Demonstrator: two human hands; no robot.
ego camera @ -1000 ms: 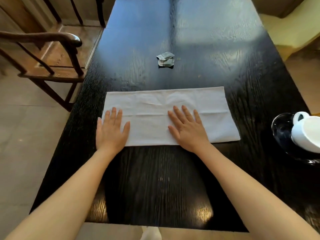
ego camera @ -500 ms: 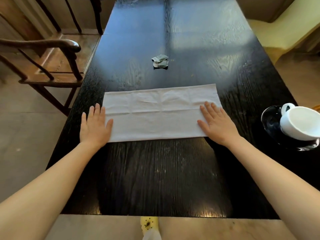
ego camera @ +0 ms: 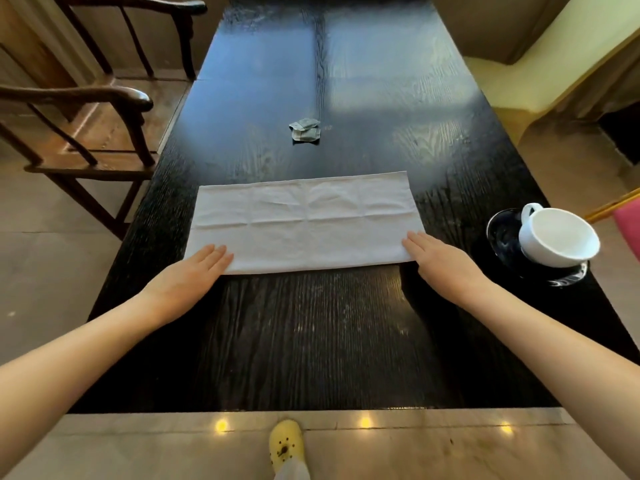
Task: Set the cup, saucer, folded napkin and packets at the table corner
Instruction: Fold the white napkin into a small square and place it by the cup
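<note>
Napkin: a white cloth folded into a long creased rectangle, lying flat across the middle of the black, wood-grained tabletop. The left hand is flat, its straight fingers touching the napkin's near left corner. The right hand is likewise flat, fingertips on the near right corner; neither grasps anything. Two small grey packets lie overlapping beyond the napkin. A glossy white cup sits on a dark, shiny saucer near the right edge.
</note>
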